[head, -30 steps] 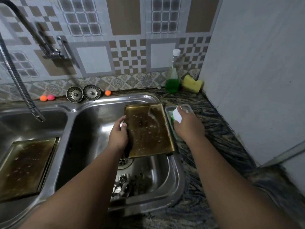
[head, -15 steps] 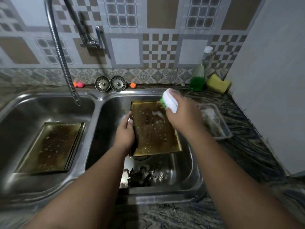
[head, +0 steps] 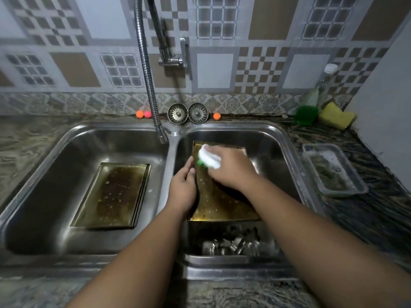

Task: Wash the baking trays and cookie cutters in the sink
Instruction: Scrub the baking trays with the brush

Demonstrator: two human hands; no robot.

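A brown-stained baking tray (head: 219,203) leans tilted in the right basin of the steel double sink (head: 171,138). My left hand (head: 183,187) grips its left edge. My right hand (head: 231,168) holds a white scrub brush with green bristles (head: 208,160) against the tray's upper left part. Several metal cookie cutters (head: 235,242) lie heaped on the basin floor below the tray. A second stained tray (head: 113,195) lies flat in the left basin.
A flexible tap hose (head: 148,83) hangs over the divider. Two strainers (head: 188,113) and small orange and pink balls sit on the back ledge. At the right stand a green soap bottle (head: 311,107), a yellow sponge (head: 335,117) and a clear plastic container (head: 333,170).
My right hand brought the brush from the plastic container on the counter over to the tray and down onto its upper left part. My left hand kept its hold on the tray's edge.
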